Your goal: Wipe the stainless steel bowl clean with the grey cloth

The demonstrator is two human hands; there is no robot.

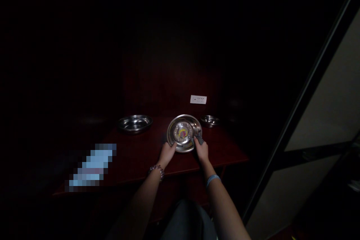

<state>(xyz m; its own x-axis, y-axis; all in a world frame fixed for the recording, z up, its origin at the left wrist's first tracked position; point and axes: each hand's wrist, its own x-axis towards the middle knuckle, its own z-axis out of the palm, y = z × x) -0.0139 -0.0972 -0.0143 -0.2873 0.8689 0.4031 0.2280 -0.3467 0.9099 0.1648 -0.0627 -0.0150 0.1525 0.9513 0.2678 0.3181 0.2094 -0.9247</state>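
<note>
Held bowl: a round, shiny metal bowl (pixel 191 123) with a yellow and pink label at its centre, above the middle of the worktop (pixel 135 157). It is tipped so that its inside faces the camera; whether its far edge touches the surface, I cannot tell.
Left hand: the left hand (pixel 168 153) grips the lower left rim, fingers closed on it, with the thumb over the inner edge. A beaded bracelet (pixel 156 171) circles the wrist.
Right hand: the right hand (pixel 202 150) is at the lower right rim, fingers closed around the bowl's edge and a small dark grey item (pixel 199 139) pressed against it. A light blue band (pixel 213 180) is on this wrist.
Left side: a wide metal dish (pixel 135 123) sits upright on the dark red surface, well apart from the hands. Nearer the camera is a pixelated pale blue patch (pixel 94 165), its contents hidden.
Right side: a small metal bowl (pixel 210 121) stands upright, just beyond the held one.
Back: a white socket plate (pixel 198 99) on the dark wall.
</note>
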